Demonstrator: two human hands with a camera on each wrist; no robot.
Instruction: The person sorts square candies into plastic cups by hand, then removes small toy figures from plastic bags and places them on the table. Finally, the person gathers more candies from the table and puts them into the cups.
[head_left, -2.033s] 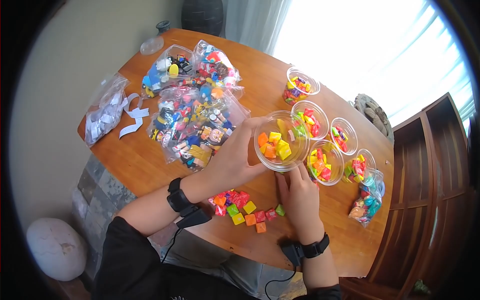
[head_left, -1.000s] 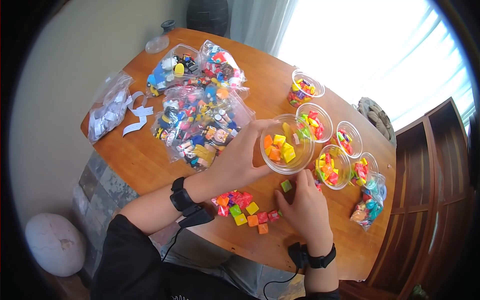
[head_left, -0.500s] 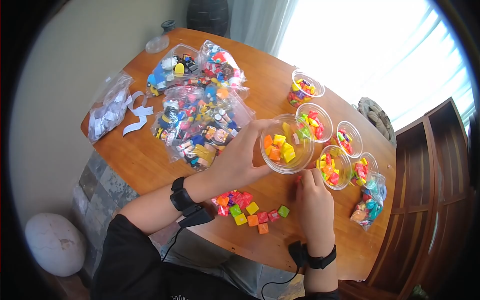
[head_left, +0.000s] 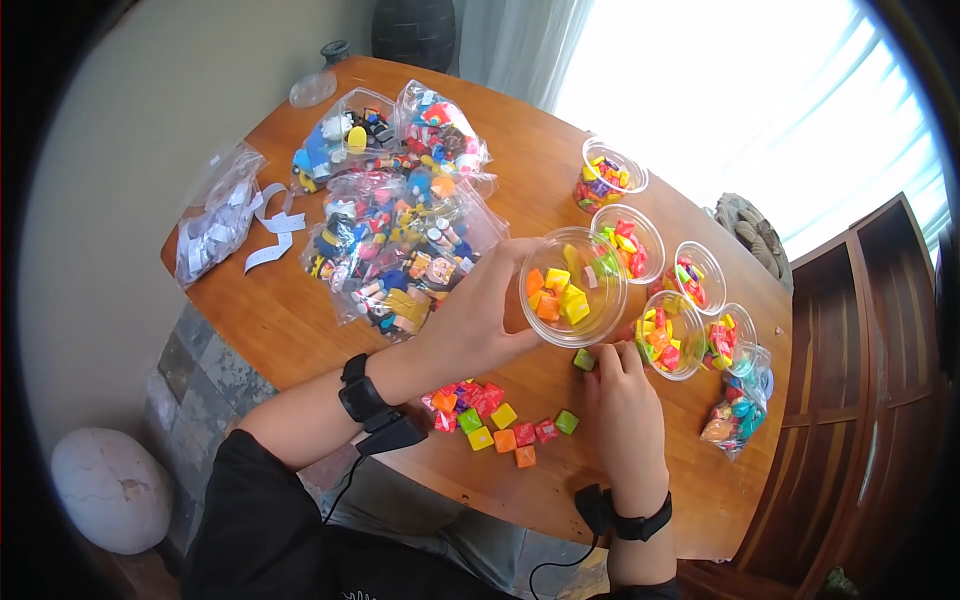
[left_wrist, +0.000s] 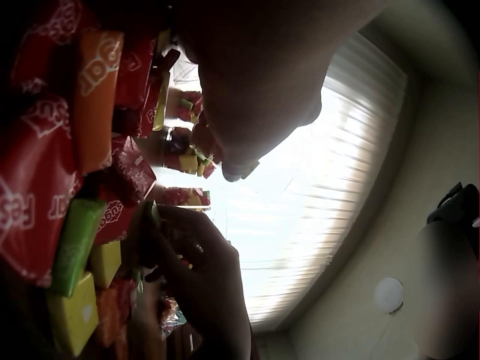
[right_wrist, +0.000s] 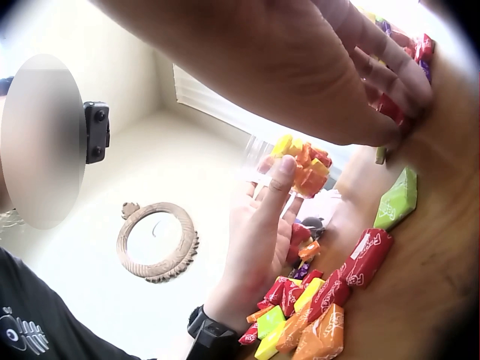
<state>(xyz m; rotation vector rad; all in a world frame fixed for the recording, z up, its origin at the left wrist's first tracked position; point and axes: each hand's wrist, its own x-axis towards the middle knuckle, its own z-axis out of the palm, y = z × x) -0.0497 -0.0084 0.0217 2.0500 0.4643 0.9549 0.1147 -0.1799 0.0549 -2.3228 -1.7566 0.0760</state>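
My left hand grips a clear plastic cup above the table, thumb and fingers around its side. Yellow and orange wrapped candies show inside it; in the right wrist view the cup appears tilted. Below and right of it, my right hand is low over the wood, fingers curled, with a green wrapped candy at its thumb and fingertips. Under those fingers a red candy shows in the right wrist view. Loose square candies lie between the forearms.
Several clear cups of candy stand to the right, near a bag of colourful pieces. Bags of small figurines cover the left side, with a bag of white strips beyond. A wooden shelf stands past the table's right edge.
My right hand has shifted right from beneath the cup and curled. A red candy showed at its fingertips half a second ago; a green one shows now. My left hand keeps the cup steady.
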